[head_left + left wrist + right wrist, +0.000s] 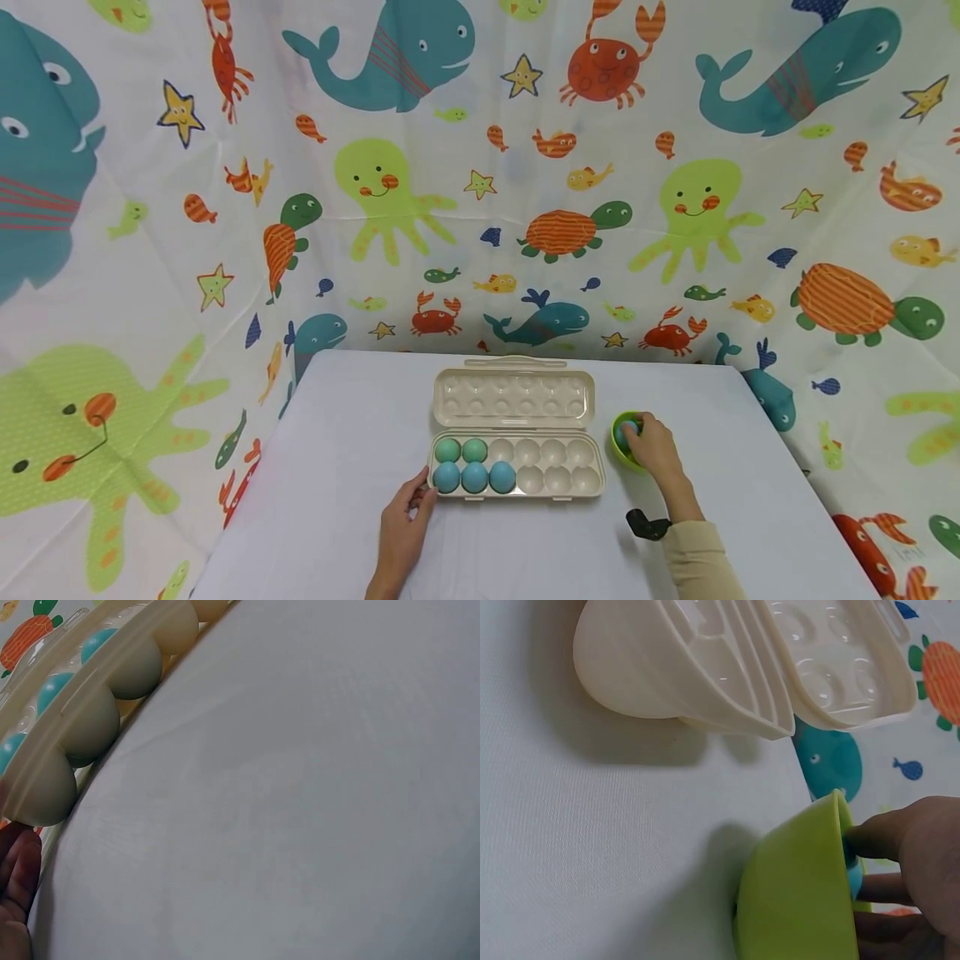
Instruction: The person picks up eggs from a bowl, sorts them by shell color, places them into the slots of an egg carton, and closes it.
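Low and right of centre in the head view, a blue egg [628, 428] is sitting inside the green bowl [617, 448] with the right hand [654, 446] pinching it, while the left hand [405, 525], fingers relaxed, is touching the egg tray [517, 477]'s lower-left corner on the white table [337, 467].

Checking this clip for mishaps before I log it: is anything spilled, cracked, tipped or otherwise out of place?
Nothing stands out. The cream plastic egg tray lies flat with its lid open and five blue-green eggs seated in cups. The small green bowl stands upright; the right hand reaches into it, and the left hand touches the tray's corner.
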Demonstrator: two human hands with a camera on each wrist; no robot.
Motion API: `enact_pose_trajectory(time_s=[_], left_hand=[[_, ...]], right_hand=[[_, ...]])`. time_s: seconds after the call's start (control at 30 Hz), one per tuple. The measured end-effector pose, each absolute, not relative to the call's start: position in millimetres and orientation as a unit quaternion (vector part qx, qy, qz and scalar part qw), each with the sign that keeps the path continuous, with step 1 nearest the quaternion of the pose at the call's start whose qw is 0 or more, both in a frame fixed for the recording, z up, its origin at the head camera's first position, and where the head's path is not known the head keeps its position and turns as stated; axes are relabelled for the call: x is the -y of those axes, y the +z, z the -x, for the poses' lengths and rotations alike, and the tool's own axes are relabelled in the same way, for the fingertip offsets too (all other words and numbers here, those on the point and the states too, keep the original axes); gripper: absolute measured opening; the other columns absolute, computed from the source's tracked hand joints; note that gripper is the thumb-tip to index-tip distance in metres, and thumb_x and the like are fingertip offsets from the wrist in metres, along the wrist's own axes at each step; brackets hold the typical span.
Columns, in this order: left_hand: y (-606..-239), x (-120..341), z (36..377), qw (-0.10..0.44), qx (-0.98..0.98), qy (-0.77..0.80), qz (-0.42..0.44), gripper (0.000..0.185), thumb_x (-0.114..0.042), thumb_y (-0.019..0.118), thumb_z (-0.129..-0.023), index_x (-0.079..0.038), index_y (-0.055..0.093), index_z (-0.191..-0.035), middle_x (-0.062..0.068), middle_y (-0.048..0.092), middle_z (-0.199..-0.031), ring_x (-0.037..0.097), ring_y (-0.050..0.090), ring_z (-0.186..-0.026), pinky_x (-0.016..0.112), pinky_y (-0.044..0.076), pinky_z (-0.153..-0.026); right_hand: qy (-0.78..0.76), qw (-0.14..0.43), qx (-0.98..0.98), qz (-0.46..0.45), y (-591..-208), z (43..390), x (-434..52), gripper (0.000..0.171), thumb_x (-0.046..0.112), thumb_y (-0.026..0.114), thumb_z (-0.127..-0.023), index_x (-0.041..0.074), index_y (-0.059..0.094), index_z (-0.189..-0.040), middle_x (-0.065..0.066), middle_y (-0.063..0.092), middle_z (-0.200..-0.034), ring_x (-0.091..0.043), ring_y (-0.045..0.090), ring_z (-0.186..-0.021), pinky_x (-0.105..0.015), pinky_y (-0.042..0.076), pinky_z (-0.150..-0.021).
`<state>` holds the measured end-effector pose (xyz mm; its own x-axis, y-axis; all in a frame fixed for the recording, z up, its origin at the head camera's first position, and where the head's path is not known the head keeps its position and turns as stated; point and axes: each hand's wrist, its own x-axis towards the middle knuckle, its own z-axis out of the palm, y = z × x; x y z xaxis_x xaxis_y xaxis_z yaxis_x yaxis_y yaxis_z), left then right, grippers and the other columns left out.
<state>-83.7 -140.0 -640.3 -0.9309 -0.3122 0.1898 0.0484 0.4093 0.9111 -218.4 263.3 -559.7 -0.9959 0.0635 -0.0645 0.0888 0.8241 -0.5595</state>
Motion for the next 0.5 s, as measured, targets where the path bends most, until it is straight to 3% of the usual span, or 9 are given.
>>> enact_pose_trajectory(time_s=[0.5], left_hand=[[-640.6,138.5,83.9,0.180,0.809,-0.554,-0.076,0.038,-0.016,0.071,-0.094,-0.011,0.066,-0.131,-0.001,0.074,-0.112,-0.001,0.062,-0.084,0.015,0.054,-0.074]], right_hand=[[-0.312,0.025,-0.947,-0.066,-559.3,219.9,-261.2,0.052,0.024,0.051,-0.098,-0.013,0.049,-0.134,-0.037,0.055,-0.132,-0.049,0.056,-0.117,-0.058,0.048,-0.097]])
